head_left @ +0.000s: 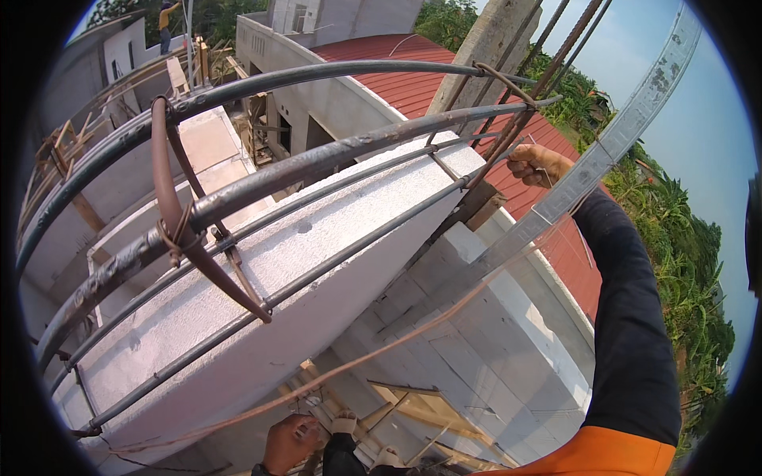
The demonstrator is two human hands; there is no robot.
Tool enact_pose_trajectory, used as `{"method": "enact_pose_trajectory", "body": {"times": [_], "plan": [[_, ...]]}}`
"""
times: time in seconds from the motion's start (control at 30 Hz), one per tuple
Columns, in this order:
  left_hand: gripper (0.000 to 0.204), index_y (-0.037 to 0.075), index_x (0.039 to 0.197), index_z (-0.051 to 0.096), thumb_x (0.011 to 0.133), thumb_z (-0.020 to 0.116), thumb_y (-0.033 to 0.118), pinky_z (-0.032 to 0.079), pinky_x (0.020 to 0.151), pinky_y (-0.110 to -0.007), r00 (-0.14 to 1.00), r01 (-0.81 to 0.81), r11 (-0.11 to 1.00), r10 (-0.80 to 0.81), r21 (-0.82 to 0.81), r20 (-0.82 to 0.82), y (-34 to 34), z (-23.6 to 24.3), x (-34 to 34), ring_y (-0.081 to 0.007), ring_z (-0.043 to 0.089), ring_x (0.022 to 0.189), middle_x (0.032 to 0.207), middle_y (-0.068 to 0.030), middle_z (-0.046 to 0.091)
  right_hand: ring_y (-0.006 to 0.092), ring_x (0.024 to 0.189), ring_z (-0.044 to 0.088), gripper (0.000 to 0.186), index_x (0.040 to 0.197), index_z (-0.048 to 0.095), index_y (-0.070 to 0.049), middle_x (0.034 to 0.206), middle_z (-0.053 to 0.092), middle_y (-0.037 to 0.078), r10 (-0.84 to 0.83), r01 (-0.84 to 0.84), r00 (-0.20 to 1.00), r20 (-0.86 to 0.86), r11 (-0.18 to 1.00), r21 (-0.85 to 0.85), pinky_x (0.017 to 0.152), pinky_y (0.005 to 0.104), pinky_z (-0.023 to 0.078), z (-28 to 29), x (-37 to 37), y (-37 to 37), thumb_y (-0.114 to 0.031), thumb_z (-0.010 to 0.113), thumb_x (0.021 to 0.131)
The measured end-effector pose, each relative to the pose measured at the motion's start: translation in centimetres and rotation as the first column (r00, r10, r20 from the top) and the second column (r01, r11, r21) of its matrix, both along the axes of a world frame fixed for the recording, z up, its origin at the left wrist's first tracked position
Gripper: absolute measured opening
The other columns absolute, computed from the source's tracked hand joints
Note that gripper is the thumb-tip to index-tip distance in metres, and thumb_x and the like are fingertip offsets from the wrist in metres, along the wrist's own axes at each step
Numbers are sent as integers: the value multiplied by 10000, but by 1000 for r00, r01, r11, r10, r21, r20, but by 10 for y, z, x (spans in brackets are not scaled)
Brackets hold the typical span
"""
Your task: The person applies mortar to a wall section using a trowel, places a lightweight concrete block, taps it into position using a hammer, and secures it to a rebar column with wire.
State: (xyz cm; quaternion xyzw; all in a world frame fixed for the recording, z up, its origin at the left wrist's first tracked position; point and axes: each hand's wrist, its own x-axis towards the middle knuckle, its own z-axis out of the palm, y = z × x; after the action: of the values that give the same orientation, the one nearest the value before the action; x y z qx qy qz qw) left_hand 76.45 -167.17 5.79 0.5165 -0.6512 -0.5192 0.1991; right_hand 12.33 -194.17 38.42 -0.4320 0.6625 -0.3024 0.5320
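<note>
My right hand [538, 165] is at the far right end of a rebar cage, its fingers closed against the end of a lower bar. What they pinch is too small to make out. The cage's long steel bars [329, 149] curve over a pale block wall [317, 218]. A rusty stirrup [168, 178] loops round them on the left, tied with wire [176, 236]. At the bottom, below the wall, my left hand [292, 443] is curled; anything in it is hidden. A long grey metal strip [591, 170] slants past my right wrist.
A reddish-brown cord [397, 339] sags below the wall. Upright rusty rebars [556, 51] rise beside a concrete post [484, 59]. Far below lie wooden planks [429, 412] and a red roof [381, 59]. Another person [165, 28] stands far off, upper left.
</note>
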Motion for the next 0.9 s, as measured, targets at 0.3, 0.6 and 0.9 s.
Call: {"method": "enact_pose_trajectory", "body": {"times": [0.3, 0.6, 0.9], "plan": [[235, 44, 1100, 774, 910, 770, 182, 588, 778, -359, 993, 106, 991, -100, -83, 62, -11, 25, 7, -276, 767, 881, 1022, -132, 785, 67, 743, 499, 383, 1156, 665, -66, 834, 541, -50, -38, -117, 848, -528, 959, -257, 643, 221, 407, 34, 38, 60, -438, 584, 1110], [238, 30, 1090, 770, 893, 774, 164, 584, 781, -355, 998, 21, 995, -15, -101, 58, 19, 13, 20, -253, 768, 892, 1016, -133, 786, 80, 932, 609, 365, 1244, 684, -92, 1129, 684, -10, -6, -221, 733, -680, 944, -247, 610, 253, 422, 70, 37, 84, -394, 650, 1044], [247, -14, 1088, 755, 917, 746, 164, 572, 770, -338, 997, 9, 996, -2, -86, 77, 43, 32, 21, -212, 744, 841, 942, -136, 778, 42, 549, 387, 303, 1192, 749, -72, 735, 477, -81, -163, -76, 695, -700, 952, -297, 458, 246, 322, 127, 65, 169, -323, 627, 1074]]}}
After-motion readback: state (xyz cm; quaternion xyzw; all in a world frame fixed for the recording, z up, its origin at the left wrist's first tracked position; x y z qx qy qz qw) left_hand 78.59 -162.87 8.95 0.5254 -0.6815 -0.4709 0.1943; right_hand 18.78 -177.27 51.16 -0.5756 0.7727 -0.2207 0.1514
